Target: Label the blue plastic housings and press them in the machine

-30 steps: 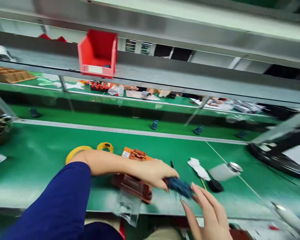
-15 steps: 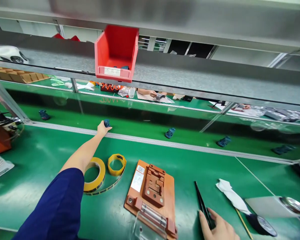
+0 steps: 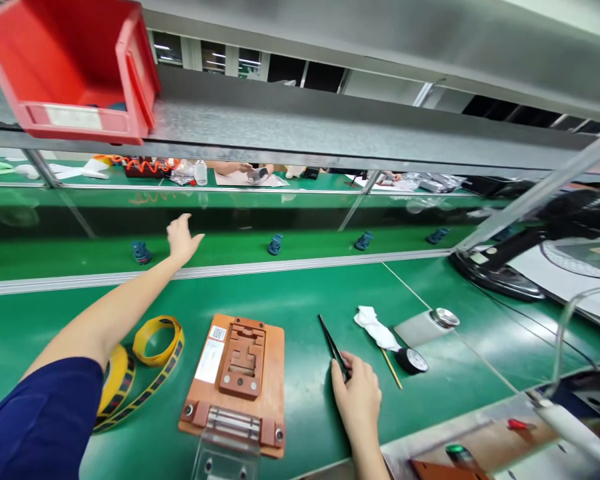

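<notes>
My left hand (image 3: 181, 241) reaches over the green belt (image 3: 220, 248) behind the metal rail, with thumb and fingers apart and nothing in it. Just left of it stands a small dark blue part (image 3: 141, 252), not touched. More blue parts, such as one at centre (image 3: 275, 244) and one further right (image 3: 363, 241), sit spaced along the belt. My right hand (image 3: 359, 395) is closed on black tweezers (image 3: 330, 337), low over the bench. Between my arms lies an orange-brown fixture (image 3: 275, 360) with a shaped nest and a clear hinged cover (image 3: 227, 457) folded toward me.
Yellow tape rolls (image 3: 157, 341) lie beside my left forearm. Right of the tweezers are a white wipe (image 3: 375, 327), a thin stick (image 3: 393, 369), a black round gauge-like object (image 3: 411, 361) and a pump bottle (image 3: 425, 328). A red bin (image 3: 75, 120) sits on the overhead shelf (image 3: 280, 123).
My left hand has let go of a blue part, which now stands on the belt to its left. The view has turned right. The tweezers stay in my right hand.
</notes>
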The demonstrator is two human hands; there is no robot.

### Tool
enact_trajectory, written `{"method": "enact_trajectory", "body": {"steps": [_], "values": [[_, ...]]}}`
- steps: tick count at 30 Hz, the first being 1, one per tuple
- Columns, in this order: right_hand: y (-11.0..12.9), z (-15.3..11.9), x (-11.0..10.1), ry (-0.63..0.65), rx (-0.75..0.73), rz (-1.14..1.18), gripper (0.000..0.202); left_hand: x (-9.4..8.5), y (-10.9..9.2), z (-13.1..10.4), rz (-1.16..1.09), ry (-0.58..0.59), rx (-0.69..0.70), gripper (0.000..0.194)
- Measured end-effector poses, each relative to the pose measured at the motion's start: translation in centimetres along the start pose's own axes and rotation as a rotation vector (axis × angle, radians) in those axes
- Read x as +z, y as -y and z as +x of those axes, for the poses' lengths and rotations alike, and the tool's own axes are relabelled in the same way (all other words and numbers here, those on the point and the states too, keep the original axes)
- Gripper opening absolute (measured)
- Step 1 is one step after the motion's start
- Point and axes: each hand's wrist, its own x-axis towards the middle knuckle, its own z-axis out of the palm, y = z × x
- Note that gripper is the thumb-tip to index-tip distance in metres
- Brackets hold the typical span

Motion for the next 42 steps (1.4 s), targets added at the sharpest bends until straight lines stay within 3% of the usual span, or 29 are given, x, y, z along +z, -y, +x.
{"method": "enact_trajectory", "body": {"steps": [2, 5, 7, 9, 12, 14, 17, 21, 24, 27, 29, 31, 34, 36, 39, 42], "values": [[-0.1, -0.2, -0.1, -0.017, 0.006, 0.051, 0.062, 5.9, -3.7, 0.2, -0.085, 0.157, 0.039, 0.05], [-0.1, -0.4, -0.2, -0.054, 0.01, 0.155, 0.065, 14.7, -8.2, -1.0, -0.209, 0.302, 0.014, 0.047], [-0.1, -0.5, -0.3, -0.081, -0.002, 0.221, 0.063, 18.9, -10.4, -2.4, -0.292, 0.348, -0.054, 0.043], [0.0, -0.5, -0.3, -0.106, -0.015, 0.27, 0.059, 21.2, -11.8, -3.6, -0.389, 0.386, -0.141, 0.04], [0.0, -0.4, -0.4, -0.124, 0.001, 0.314, 0.053, 21.5, -13.2, -4.6, -0.573, 0.467, -0.261, 0.038], [-0.1, -0.3, -0.5, -0.128, 0.005, 0.332, 0.05, 20.1, -13.8, -4.9, -0.709, 0.557, -0.328, 0.039], [0.5, -0.1, -1.1, -0.172, -0.056, 0.336, 0.045, 16.3, -14.0, -6.0, -0.877, 0.729, -0.421, 0.047], [5.1, 0.6, -2.0, -0.221, -0.236, 0.395, 0.03, 9.9, -13.1, -10.2, -0.944, 0.913, -0.555, 0.057], [10.9, 1.5, -2.5, -0.047, -0.421, 0.528, 0.028, 5.6, -12.0, -14.5, -0.936, 1.014, -0.636, 0.055], [15.9, 2.3, -2.3, 0.25, -0.615, 0.593, 0.079, 2.5, -10.9, -18.0, -0.941, 1.098, -0.701, 0.053], [17.8, 2.3, -1.9, 0.399, -0.716, 0.615, 0.091, 0.9, -10.2, -19.4, -0.917, 1.118, -0.724, 0.052], [18.4, 2.1, -1.6, 0.484, -0.746, 0.624, 0.088, -1.0, -9.4, -20.0, -0.822, 1.036, -0.675, 0.048], [17.8, 1.4, -1.4, 0.604, -0.71, 0.546, 0.084, -4.9, -8.1, -20.2, -0.639, 0.837, -0.45, 0.038], [17.2, 1.0, -1.4, 0.695, -0.68, 0.474, 0.084, -8.2, -7.2, -20.5, -0.536, 0.815, -0.309, 0.04], [16.7, 0.6, -1.3, 0.772, -0.671, 0.431, 0.085, -13.1, -6.3, -22.3, -0.354, 0.981, -0.183, 0.041], [16.4, 0.4, -0.7, 0.784, -0.716, 0.438, 0.086, -16.2, -5.3, -25.6, -0.155, 1.207, -0.061, 0.035]]}}
